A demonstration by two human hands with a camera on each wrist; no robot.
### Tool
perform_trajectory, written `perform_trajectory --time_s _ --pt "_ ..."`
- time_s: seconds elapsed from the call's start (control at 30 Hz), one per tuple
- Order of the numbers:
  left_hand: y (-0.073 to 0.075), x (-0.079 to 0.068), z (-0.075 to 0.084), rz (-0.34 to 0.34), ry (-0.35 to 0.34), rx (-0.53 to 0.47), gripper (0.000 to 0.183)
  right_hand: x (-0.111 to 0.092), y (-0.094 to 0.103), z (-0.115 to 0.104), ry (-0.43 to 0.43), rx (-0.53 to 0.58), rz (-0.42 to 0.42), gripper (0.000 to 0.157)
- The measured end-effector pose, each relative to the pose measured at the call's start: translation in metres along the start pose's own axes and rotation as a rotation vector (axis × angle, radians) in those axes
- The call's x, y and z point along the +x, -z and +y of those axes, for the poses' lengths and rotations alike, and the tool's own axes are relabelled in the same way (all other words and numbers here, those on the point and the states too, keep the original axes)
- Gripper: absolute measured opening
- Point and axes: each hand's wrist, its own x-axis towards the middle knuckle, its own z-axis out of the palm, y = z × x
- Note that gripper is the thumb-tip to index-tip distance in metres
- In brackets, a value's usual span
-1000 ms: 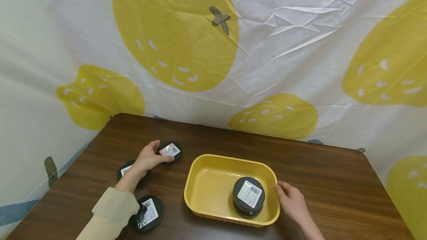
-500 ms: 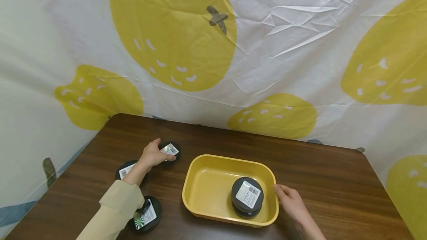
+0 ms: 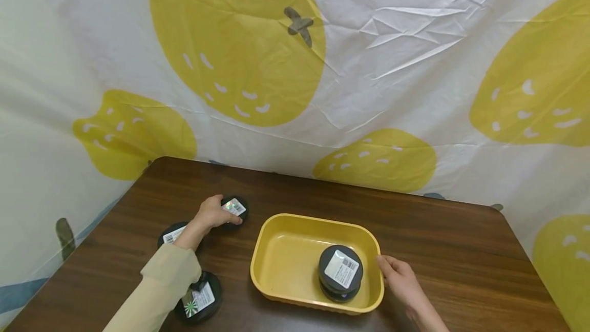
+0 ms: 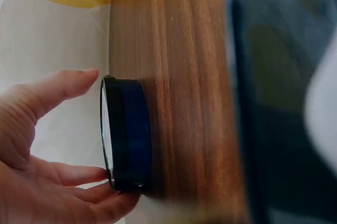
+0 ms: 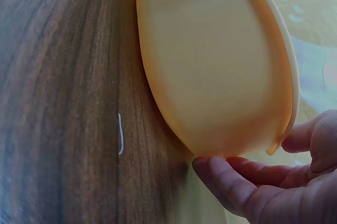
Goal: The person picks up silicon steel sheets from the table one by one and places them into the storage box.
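My left hand (image 3: 214, 212) reaches around a flat round black container (image 3: 235, 208) with a white label, lying on the table at the left. In the left wrist view, the fingers touch the lower edge of the black container (image 4: 129, 134), while the thumb stands just off its upper edge. My right hand (image 3: 400, 278) holds the right end of a yellow tub (image 3: 287, 219). In the right wrist view the thumb is at the rim and the fingertips are against the outer wall (image 5: 210, 77). Inside the tub, at its right, stand stacked black containers (image 3: 341, 268).
Two more labelled black containers lie on the table: one (image 3: 171, 233) partly behind the left forearm, another (image 3: 203, 298) beside the sleeve. The brown wooden table (image 3: 461, 250) ends at the back against a fabric sheet (image 3: 350, 91) printed with yellow fruit.
My left hand has moved slightly right and closer around the far black container. The right hand stays at the tub's right end. The view has shifted a little.
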Motion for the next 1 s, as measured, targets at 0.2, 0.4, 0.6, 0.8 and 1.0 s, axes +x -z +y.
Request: perform_trajectory --time_s 0.2,0.4,0.6,0.8,1.0 --pt "-0.0016 0.0028 0.0048 0.066 -0.094 0.209 0.065 0.0004 0.0006 0.0001 0.01 0.017 0.001 0.041" --pt "-0.0035 0.0026 0.0085 0.091 -0.114 0.288 0.049 0.0006 -0.0007 -0.0002 0.02 0.036 0.007 0.041" --pt "-0.0045 0.0034 0.009 0.089 -0.118 0.304 0.053 -0.0007 -0.0028 0.001 0.05 0.042 0.028 0.041" --pt "-0.0057 0.0031 0.0083 0.08 -0.134 0.315 0.051 -0.0007 -0.0045 0.0018 0.034 0.054 0.035 0.039" --pt "-0.0058 0.0025 0.0073 0.063 -0.101 0.318 0.051 -0.0016 -0.0037 0.003 0.038 0.058 0.035 0.039"
